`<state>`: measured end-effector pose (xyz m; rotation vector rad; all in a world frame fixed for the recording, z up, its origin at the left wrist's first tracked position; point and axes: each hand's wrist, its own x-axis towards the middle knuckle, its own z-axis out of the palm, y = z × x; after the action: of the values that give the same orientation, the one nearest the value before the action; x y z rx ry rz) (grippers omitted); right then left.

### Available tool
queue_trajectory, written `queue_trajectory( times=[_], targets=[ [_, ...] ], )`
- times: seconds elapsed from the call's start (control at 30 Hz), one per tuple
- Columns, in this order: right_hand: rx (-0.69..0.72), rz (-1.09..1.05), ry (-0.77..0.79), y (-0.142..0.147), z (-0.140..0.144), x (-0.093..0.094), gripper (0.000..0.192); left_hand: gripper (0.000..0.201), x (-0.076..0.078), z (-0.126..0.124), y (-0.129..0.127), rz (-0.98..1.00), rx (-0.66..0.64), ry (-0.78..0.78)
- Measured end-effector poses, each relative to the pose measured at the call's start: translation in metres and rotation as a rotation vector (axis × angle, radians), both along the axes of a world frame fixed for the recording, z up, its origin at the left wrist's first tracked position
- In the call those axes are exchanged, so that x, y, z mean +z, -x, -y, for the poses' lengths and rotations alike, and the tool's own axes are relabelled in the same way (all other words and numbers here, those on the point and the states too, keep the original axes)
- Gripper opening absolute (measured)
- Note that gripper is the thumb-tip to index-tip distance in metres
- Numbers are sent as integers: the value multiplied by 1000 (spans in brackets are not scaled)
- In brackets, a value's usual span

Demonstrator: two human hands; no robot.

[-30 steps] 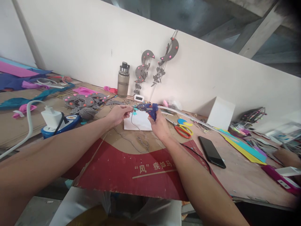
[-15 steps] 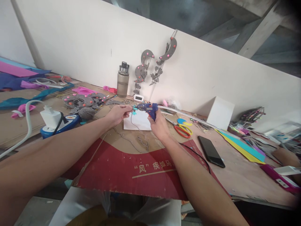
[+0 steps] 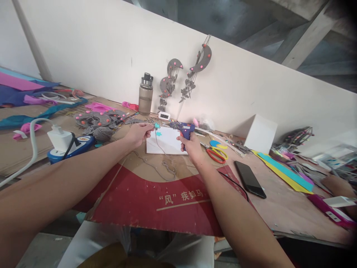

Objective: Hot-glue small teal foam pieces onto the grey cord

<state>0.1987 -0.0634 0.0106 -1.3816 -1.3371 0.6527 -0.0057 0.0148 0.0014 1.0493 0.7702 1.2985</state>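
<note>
Between the thumb and fingertips of my left hand is a small teal star-shaped cutout. Grey yarn hangs from about that spot and trails in loops onto the cardboard. My right hand is wrapped round the handle of a blue hot glue gun. Its nozzle points left, a short gap away from the cutout. A second teal cutout lies below on a white sheet. Red-and-yellow-handled scissors lie just right of my right hand.
Red-printed cardboard covers the near table. A phone and coloured strips lie rightward, a water bottle stands behind. Blue power strip and grey yarn ball are left. Another person's hand shows far right.
My right hand has drawn the glue gun back to the right, away from the teal cutout. My left hand has shifted slightly left, still pinching the cutout.
</note>
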Motion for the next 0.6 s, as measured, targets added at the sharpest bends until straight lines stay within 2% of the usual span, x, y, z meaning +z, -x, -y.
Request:
queue_trajectory(
  times=[0.07,0.2,0.3,0.4,0.5,0.6],
  targets=[
    [-71,78,67,-6,-1,0,20,9,1,1,1,-9,25,6],
    [-354,541,196,-17,-2,-4,21,10,8,11,-2,-32,8,5],
    [-425,763,192,-22,-1,-11,25,10,12,20,-6,-54,-24,-23],
    [-468,793,46,-21,2,-13,26,12,11,24,-10,-82,-42,-84],
    [-472,727,-147,-11,9,-4,20,12,10,29,-13,-171,-10,-224],
    [-247,532,-268,11,17,8,13,10,12,38,-17,-324,64,-364]
  ],
)
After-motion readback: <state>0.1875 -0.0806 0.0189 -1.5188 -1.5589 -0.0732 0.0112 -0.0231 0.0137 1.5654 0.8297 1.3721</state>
